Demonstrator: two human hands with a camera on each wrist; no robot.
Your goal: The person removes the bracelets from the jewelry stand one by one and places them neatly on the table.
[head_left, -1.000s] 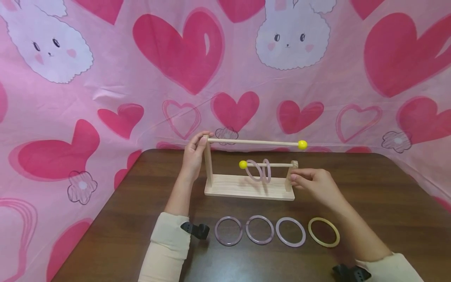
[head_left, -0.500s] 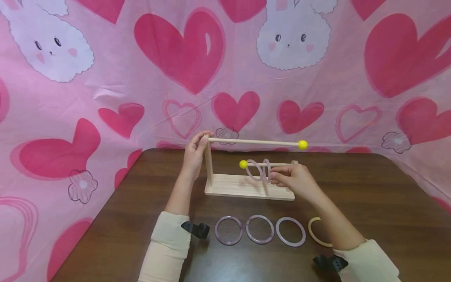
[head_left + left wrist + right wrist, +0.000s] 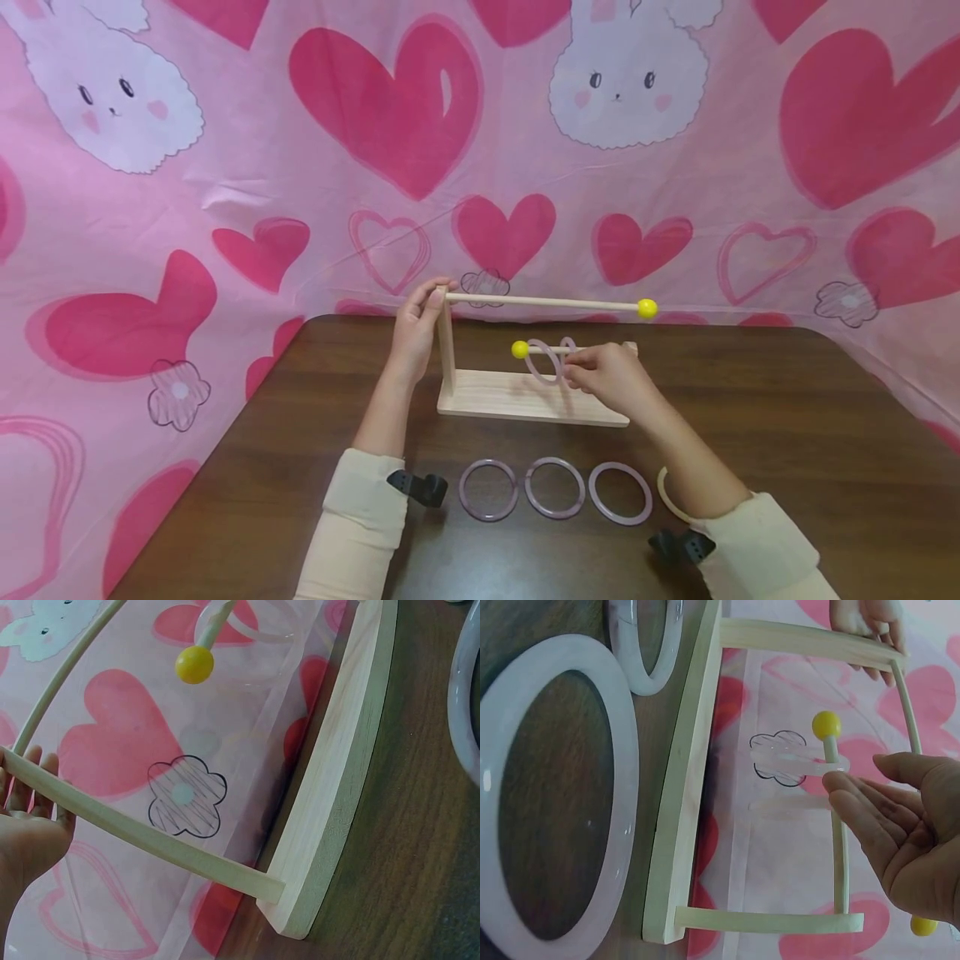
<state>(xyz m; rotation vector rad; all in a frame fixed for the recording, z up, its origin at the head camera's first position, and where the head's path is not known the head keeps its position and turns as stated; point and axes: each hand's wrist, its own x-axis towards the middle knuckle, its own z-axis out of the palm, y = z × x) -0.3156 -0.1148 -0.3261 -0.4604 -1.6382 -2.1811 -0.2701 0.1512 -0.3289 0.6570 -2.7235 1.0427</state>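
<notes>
A wooden stand (image 3: 525, 398) has two posts, each bearing a horizontal rod with a yellow ball at its end. The left hand (image 3: 415, 329) holds the top of the taller left post (image 3: 142, 829), fingers behind it. On the lower rod (image 3: 840, 862) hang two pale purple rings; the nearer-to-ball ring (image 3: 543, 362) tilts, and the other ring (image 3: 567, 342) is partly hidden by the right hand (image 3: 611, 379). In the right wrist view the right hand's fingers (image 3: 859, 814) extend with their tips right at the rings, the thumb standing apart.
In front of the stand, a row of rings lies on the dark wooden table (image 3: 300, 500): three purplish rings (image 3: 487, 521) and a yellow ring (image 3: 670, 500) partly covered by the right forearm. A pink heart-patterned cloth (image 3: 525, 167) hangs behind.
The right hand has moved left from the shorter right post to the rings on the lower rod, its forearm now covering part of the yellow ring. The left hand has stayed on its post.
</notes>
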